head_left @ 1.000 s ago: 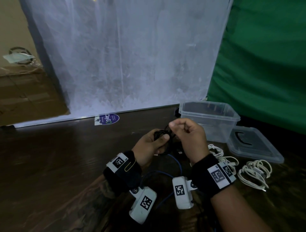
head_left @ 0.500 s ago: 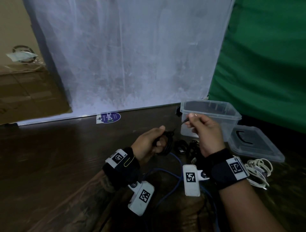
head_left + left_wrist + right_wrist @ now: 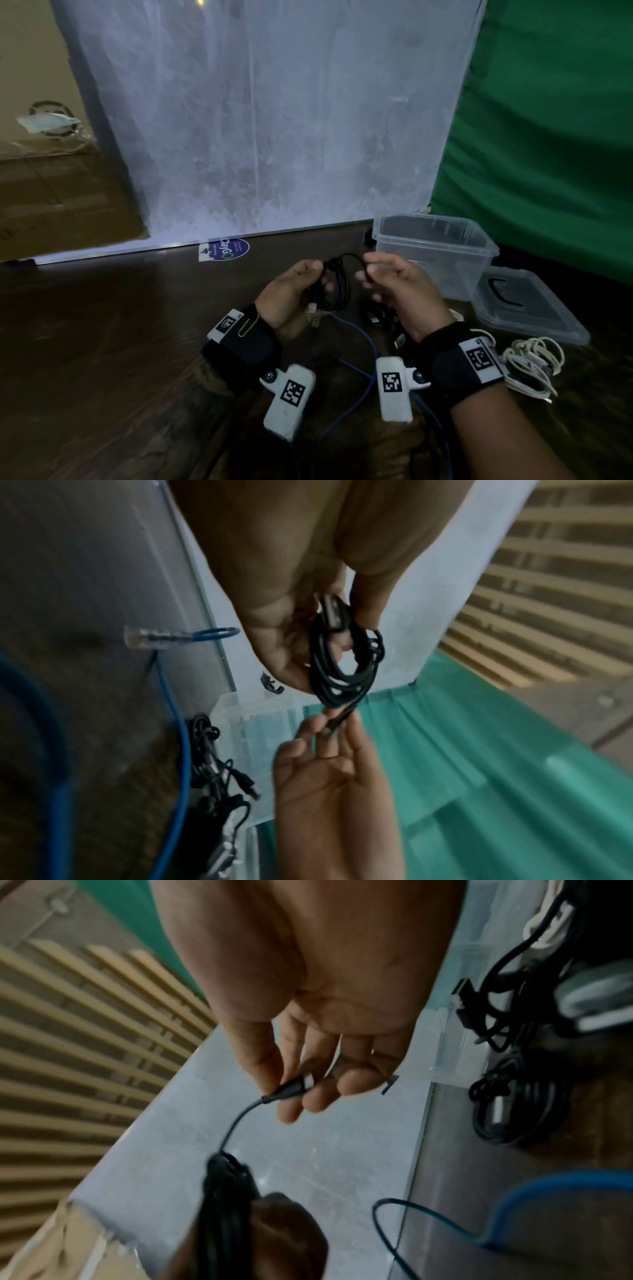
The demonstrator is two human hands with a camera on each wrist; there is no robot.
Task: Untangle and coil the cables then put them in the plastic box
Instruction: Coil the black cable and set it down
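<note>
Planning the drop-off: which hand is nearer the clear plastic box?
Right. The right hand hovers just in front of the plastic box, pinching the cable's plug; the left hand holds the black coil farther left.

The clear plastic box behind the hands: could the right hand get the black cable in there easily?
Probably yes. The clear plastic box stands open just beyond the right hand, its lid off beside it; nothing blocks the way.
</note>
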